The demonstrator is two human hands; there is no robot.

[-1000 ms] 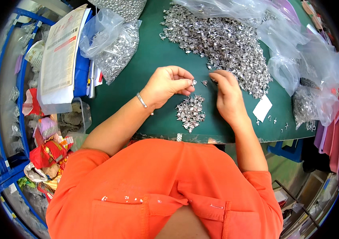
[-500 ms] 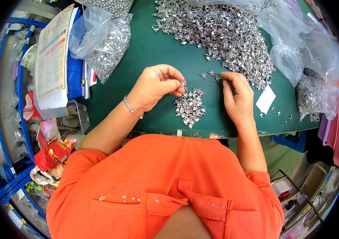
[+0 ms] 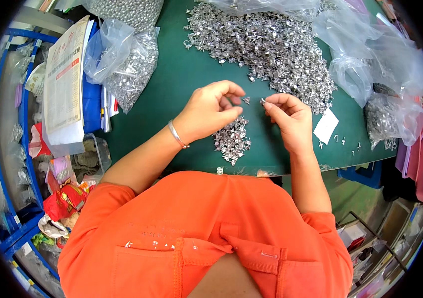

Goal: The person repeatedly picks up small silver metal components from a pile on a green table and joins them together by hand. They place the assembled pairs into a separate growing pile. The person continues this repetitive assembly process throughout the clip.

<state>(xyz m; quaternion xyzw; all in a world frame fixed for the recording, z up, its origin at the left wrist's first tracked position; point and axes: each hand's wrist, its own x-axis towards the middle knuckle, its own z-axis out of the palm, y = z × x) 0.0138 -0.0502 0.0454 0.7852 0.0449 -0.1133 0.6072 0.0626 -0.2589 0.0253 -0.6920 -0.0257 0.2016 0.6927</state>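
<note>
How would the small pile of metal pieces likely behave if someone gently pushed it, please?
The pile would probably spread rather than move as one block, since its pieces look loose. Their uneven, pronged shapes suggest they may snag rather than roll. Each is probably light, as the right hand holds a similar piece at its fingertips.

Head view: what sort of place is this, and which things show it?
Probably a workshop or factory: a heap of small metal pieces on a green table, and a clear bag of shiny pieces.
</note>
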